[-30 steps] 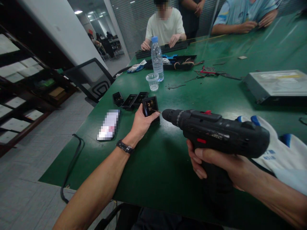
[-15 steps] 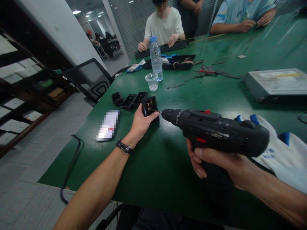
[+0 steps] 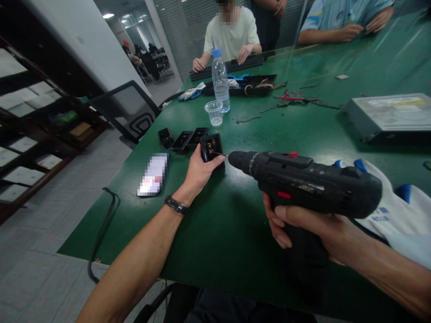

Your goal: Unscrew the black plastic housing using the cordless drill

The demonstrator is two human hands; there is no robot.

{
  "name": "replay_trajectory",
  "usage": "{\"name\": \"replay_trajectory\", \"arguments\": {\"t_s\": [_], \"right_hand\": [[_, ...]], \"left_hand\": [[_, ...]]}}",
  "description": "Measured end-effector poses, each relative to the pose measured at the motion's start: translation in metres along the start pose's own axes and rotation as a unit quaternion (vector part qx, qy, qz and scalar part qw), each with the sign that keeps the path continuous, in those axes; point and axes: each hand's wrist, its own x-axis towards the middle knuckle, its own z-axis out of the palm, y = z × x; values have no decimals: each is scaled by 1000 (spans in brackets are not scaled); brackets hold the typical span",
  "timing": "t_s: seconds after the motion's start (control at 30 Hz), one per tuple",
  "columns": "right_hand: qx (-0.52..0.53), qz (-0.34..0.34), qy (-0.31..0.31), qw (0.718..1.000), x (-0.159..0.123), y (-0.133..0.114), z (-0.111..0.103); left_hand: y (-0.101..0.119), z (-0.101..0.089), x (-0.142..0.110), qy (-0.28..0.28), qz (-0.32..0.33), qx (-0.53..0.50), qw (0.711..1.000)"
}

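Right between the left hand's [image 3: 199, 169] fingers sits a small open-faced housing [image 3: 218, 140], apparently black plastic, rectangular, with brass-coloured pieces [image 3: 211, 145] inside. Those fingers are clasped around it, the thumb along its lower edge, and its open face is tilted towards the wearer. One thin metal bit [image 3: 220, 155] reaches past the thumb into the opening; whether its tip touches anything there I cannot tell. It runs from one drill-driver [image 3: 303, 183], matte black and scuffed, with a numbered collar and red switches. The right hand's [image 3: 311, 226] fingers are wrapped around the grip.

Just beyond the left fingers and to their left lie three more black housings [image 3: 182, 142], hollow and box-like. Nearer, left of the same fingers, one flat phone [image 3: 154, 175] rests on the smooth green desk [image 3: 215, 242]. Farther past them stand one clear ribbed cup [image 3: 214, 116] and one blue-capped transparent bottle [image 3: 220, 85]. Beyond the right fingers, partly behind the drill-driver, is white knitted-looking glove fabric [image 3: 404, 215] with blue tips; farther off lies one flat, boxy metal case [image 3: 387, 114].
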Motion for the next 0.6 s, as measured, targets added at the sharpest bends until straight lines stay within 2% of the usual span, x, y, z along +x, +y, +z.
{"name": "replay_trajectory", "arguments": {"t_s": [0.4, 0.6], "right_hand": [[33, -2, -13, 999, 2, 3, 0], [22, 7, 3, 1000, 0, -2, 3]], "left_hand": [[4, 1, -2, 0, -3, -4, 1000], [1, 0, 0, 0, -2, 1, 1000]]}}
